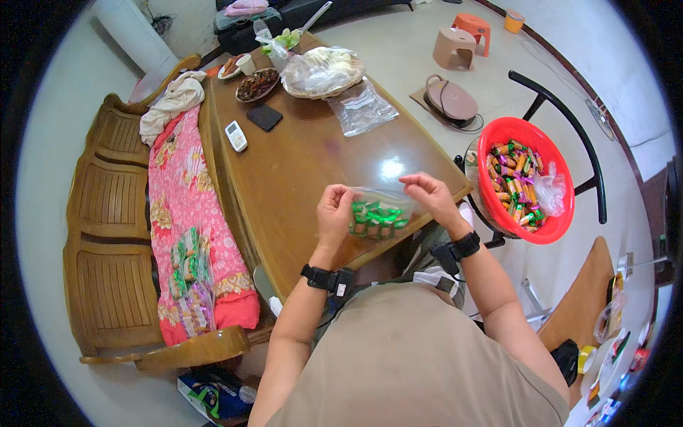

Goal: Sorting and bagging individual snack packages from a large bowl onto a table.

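A clear plastic bag [385,199] hangs over the near edge of the wooden table, with several green-wrapped snacks [377,221] lined up in its lower part. My left hand [334,213] is closed, pinching the bag's upper left corner. At the bag's top right, my right hand [430,193] has thumb and forefinger pressed together on its upper edge; the exact contact is hard to make out. To the right stands a red basin [490,206] filled with loose snacks [517,178] in orange, green and purple wrappers, and a crumpled clear bag [549,191] lies among them.
The wooden table [306,181] bears a remote control [236,136], a dark flat pad [264,118], an empty-looking clear bag [363,108] and a plastic-covered basket [321,72]. Filled snack bags [191,267] lie on the pink-covered bench at left. A black chair rail [580,128] curves behind the basin.
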A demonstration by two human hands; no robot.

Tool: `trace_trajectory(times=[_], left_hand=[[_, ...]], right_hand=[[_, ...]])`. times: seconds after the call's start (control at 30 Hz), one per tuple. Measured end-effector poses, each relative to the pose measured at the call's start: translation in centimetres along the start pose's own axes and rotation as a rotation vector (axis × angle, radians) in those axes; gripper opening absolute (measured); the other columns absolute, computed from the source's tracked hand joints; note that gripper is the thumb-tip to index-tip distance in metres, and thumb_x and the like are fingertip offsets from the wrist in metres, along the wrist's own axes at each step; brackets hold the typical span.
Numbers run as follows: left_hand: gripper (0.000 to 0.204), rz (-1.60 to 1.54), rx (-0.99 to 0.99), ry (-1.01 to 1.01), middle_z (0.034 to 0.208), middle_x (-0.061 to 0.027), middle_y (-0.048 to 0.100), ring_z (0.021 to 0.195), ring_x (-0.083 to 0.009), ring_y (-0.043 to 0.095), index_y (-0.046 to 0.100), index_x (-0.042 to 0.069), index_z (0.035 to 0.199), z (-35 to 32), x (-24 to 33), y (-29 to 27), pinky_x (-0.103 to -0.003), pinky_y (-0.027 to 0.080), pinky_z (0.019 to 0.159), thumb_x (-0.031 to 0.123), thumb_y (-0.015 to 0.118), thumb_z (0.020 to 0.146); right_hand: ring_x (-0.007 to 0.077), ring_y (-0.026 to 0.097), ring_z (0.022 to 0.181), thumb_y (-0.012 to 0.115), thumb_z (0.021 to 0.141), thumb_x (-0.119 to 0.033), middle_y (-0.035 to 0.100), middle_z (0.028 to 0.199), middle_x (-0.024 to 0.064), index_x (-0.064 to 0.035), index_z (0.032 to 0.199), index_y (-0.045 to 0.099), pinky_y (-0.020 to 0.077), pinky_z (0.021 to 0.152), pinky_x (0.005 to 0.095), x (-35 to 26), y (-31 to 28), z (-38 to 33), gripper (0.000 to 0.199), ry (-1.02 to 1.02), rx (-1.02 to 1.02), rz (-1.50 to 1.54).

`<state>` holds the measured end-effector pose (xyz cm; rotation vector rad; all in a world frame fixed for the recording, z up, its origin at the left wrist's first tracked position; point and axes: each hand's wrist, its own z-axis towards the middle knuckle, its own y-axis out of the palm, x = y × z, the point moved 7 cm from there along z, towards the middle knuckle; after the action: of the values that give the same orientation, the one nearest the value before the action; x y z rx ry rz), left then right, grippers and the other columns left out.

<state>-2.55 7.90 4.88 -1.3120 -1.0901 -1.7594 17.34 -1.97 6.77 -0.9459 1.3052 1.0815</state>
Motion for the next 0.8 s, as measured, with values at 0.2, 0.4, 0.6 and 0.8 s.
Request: trace_trajectory(times=[0.2, 0.4, 0.6, 0.8], left_hand=[[0.004, 0.003, 0.116, 0.017, 0.084, -0.0040, 0.064, 0.074, -0.0083, 0.060, 0.052, 0.003, 0.095, -1.0, -0.3, -1.3, -0.022, 0.049, 0.069, 0.007, 0.053, 0.095], [0.005, -0.036, 0.203, 0.079, 0.083, -0.0046, 0.064, 0.075, -0.0093, 0.060, 0.051, 0.004, 0.095, -1.4, -0.9, -2.4, -0.023, 0.049, 0.070, 0.008, 0.053, 0.095], [0.017, -0.047, 0.142, 0.146, 0.095, -0.0075, 0.065, 0.085, -0.0100, 0.061, 0.053, 0.002, 0.109, -2.3, 0.6, -2.4, -0.024, 0.049, 0.077, 0.006, 0.055, 0.093], [0.035, 0.100, -0.160, -0.139, 0.109, -0.0058, 0.065, 0.094, -0.0103, 0.059, 0.057, 0.000, 0.122, -1.7, -1.2, -1.0, -0.025, 0.048, 0.084, 0.004, 0.061, 0.088]], right_hand=[[0.0141, 0.054, 0.103, 0.070, 0.080, -0.012, 0.056, 0.112, 0.0036, -0.0029, 0.121, 0.059, 0.0407, 0.096, 0.0289, 1.3, 2.4, -1.1, 0.044, -0.048, -0.118, -0.203], [0.0101, 0.057, 0.091, 0.069, 0.082, -0.011, 0.062, 0.099, 0.0018, -0.0012, 0.110, 0.063, 0.0457, 0.083, 0.0256, 1.1, 3.6, -1.1, 0.030, -0.099, 0.039, -0.294], [0.0075, 0.056, 0.075, 0.065, 0.085, -0.011, 0.065, 0.081, 0.0003, -0.0003, 0.092, 0.068, 0.0458, 0.070, 0.0227, -0.2, 3.4, -0.2, 0.013, -0.111, 0.093, -0.177], [0.0065, 0.054, 0.076, 0.065, 0.086, -0.012, 0.062, 0.079, -0.0019, -0.0003, 0.091, 0.067, 0.0453, 0.071, 0.0230, 2.5, 2.2, 0.4, 0.013, 0.030, 0.106, -0.054]])
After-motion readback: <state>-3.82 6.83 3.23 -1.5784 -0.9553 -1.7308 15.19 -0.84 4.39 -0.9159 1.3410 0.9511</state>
